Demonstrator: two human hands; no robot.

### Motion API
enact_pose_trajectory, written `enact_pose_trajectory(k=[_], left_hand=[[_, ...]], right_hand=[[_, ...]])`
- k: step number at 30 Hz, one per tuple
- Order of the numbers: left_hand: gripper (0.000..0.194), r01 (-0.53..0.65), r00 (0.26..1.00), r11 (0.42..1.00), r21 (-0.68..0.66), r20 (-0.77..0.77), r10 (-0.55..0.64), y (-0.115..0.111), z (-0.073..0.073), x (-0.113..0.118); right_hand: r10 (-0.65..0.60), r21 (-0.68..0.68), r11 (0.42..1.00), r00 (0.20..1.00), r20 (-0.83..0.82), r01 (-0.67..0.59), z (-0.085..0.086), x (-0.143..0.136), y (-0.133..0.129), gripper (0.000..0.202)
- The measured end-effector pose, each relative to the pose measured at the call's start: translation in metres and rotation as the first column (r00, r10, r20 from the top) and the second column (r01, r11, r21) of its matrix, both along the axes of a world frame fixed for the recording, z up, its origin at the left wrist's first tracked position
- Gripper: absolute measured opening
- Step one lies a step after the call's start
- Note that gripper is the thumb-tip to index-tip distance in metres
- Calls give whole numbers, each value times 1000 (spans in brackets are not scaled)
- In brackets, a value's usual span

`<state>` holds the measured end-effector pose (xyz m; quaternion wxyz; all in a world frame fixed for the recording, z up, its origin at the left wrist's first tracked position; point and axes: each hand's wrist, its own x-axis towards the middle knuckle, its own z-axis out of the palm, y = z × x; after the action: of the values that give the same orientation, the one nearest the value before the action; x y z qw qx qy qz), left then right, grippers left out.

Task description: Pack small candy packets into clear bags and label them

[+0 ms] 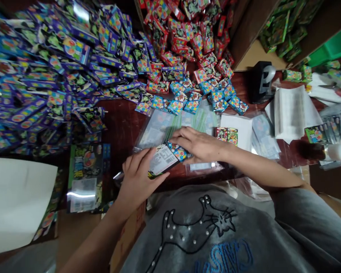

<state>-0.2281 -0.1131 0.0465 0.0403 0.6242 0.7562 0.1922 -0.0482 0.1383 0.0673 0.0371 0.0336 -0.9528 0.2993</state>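
Note:
Near the table's front edge my left hand point(138, 170) grips a flat dark packet point(162, 158) with a white printed label, thumb on its near side and fingers over its far side. My right hand point(199, 144) closes over a small blue patterned box point(178, 151) at the packet's right end. Whether the box is inside the packet or against its mouth, I cannot tell. Beyond my right hand lie clear plastic bags point(156, 127) with green strips. A red box and a green box point(227, 135) sit side by side right of that hand.
Purple boxes point(79, 51) heap up at the left, red boxes point(197, 38) at the back, several blue boxes point(193, 102) before them. To the right stand a black tape dispenser point(260, 81), a paper stack point(290, 112) and a white-capped bottle point(326, 151). A labelled packet point(85, 178) lies left.

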Motion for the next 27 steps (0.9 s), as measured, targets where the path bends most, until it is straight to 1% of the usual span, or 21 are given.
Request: enact_pose_trajectory(k=[2,5,10,12,14,16,19,21,23,25,27], left_hand=[[83,20,1000,1000,4,13,-20,5,-1,0],[83,54,997,999,6,47,-54,13,-7,-1],[82,122,987,993,-4,102,-121,25,-16,-3],[82,132,987,991,-14,90,-130,29,-16,-5],[83,159,984,987,-21,79,-157,32,-14,-7],[86,229,971,973,-31,79,-226,35,-11,-8],[90,322,946,946,-28,61,-320,43,-6,-6],[91,343,939,939,-15,46,-342,48,-4,-4],[90,340,940,940,-24,25,-339,51,-3,-5],[87,321,946,945,-61,-11,-323,52,-5,-7],[84,303,951,948,-99,-40,-308,51,-9,-11]], right_hand=[[29,-31,999,999,23,-29,2,9,-4,77],[4,-76,997,999,37,-1,-1,21,-6,89],[-140,-107,984,990,29,143,-21,47,-14,114],[-223,-99,970,975,-5,221,-29,59,-17,121],[-259,-105,962,964,-56,252,-34,67,-18,129],[-214,-127,971,974,-71,204,-35,68,-17,131],[-112,-152,982,994,-5,110,-31,62,-17,122],[-118,-120,985,993,24,120,-26,59,-15,120],[-196,-39,980,980,20,197,-23,64,-10,123],[-289,50,956,957,15,288,-24,76,-3,127],[-334,108,938,942,29,329,-28,90,5,125]])
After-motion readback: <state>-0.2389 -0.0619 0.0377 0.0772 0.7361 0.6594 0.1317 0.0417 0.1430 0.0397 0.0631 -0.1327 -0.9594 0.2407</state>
